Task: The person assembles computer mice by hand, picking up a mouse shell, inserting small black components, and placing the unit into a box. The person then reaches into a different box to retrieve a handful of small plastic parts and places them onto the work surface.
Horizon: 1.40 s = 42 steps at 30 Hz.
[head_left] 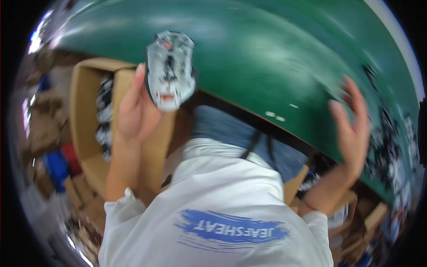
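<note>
My left hand [138, 115] is closed around the side of an oblong, pale grey plastic shell [170, 71] with a dark rim. Its hollow inner side faces up, showing ribs, black parts and small reddish patches; its exact kind is hard to make out. I hold it above the near edge of the green tabletop [267, 58], next to a cardboard box. Over the right part of the table hangs my right hand [354, 129], a little blurred, thumb and fingers apart with nothing between them. Nearest to it is a pile of small black and grey parts [386, 153].
The open cardboard box [82, 147] at my left contains several black and silver pieces [104, 111]. Small white bits [270, 114] lie near the table edge. Another cardboard box [296, 184] stands below the table at the right. A dark part [370, 76] lies far right.
</note>
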Available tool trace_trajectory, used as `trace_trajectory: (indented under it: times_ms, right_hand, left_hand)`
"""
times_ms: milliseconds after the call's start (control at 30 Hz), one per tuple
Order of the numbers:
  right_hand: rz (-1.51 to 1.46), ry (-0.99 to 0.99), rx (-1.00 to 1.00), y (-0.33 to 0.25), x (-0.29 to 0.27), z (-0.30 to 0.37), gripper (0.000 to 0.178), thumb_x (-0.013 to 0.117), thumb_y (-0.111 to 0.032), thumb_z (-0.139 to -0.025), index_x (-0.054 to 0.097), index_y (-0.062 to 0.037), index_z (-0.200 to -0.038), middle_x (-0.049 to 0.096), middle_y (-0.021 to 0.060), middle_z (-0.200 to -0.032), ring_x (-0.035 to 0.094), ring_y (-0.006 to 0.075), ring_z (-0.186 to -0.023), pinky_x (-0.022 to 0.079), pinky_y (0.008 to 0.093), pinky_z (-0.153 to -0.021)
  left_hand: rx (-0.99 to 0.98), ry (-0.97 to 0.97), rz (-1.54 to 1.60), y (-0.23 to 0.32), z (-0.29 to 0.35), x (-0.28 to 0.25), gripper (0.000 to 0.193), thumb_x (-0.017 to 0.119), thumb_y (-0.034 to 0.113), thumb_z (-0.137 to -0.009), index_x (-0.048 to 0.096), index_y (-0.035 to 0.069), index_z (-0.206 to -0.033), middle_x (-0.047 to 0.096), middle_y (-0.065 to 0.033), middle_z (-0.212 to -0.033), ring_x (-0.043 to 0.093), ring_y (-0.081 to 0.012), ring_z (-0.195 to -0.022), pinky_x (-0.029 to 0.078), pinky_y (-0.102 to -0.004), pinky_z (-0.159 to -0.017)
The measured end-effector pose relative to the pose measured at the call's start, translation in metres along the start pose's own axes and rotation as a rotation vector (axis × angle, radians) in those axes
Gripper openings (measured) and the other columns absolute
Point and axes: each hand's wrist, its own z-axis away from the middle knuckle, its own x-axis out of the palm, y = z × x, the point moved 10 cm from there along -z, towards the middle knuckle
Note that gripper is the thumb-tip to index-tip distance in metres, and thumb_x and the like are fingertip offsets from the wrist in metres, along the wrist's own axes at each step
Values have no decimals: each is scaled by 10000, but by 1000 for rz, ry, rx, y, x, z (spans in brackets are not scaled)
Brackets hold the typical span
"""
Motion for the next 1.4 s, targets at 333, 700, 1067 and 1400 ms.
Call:
trace_trajectory:
  times_ms: [333, 700, 1067, 1400]
  right_hand:
    - [604, 77, 447, 133, -86, 33, 461, 619, -474, -1110, 697, -47, -1264, 687, 100, -992, 628, 226, -895, 513, 363, -841]
    - [391, 167, 228, 138, -114, 20, 335, 632, -290, -1131, 693, -4, -1294, 720, 100, -1102, 659, 191, -1025, 521, 322, -969]
    - [-57, 171, -16, 26, -23, -23, 131, 734, -64, -1025, 754, 22, -1122, 744, 69, -1030, 677, 137, -924, 548, 293, -861]
    - [-564, 245, 101, 70, 14, -25, 110, 752, -49, -1017, 743, 10, -1110, 714, 13, -988, 642, 85, -845, 528, 248, -778]
  left_hand:
    - [15, 868, -902, 136, 215, -288, 735, 786, 253, -1006, 452, 146, -1652, 568, -47, -1363, 640, -115, -1103, 509, -296, -975]
    - [19, 932, -1391, 116, 209, -329, 586, 823, 349, -970, 656, 63, -1453, 722, -102, -1190, 685, -210, -1019, 559, -343, -939]
    - [577, 296, -1102, 132, -84, -71, 372, 654, 168, -1100, 633, 0, -1431, 706, -124, -1315, 653, -186, -1242, 494, -332, -1105]
    - [766, 556, -1592, 100, -407, 20, 833, 781, 562, -900, 505, 204, -1600, 338, -243, -1669, 479, -436, -1452, 425, -549, -1183]
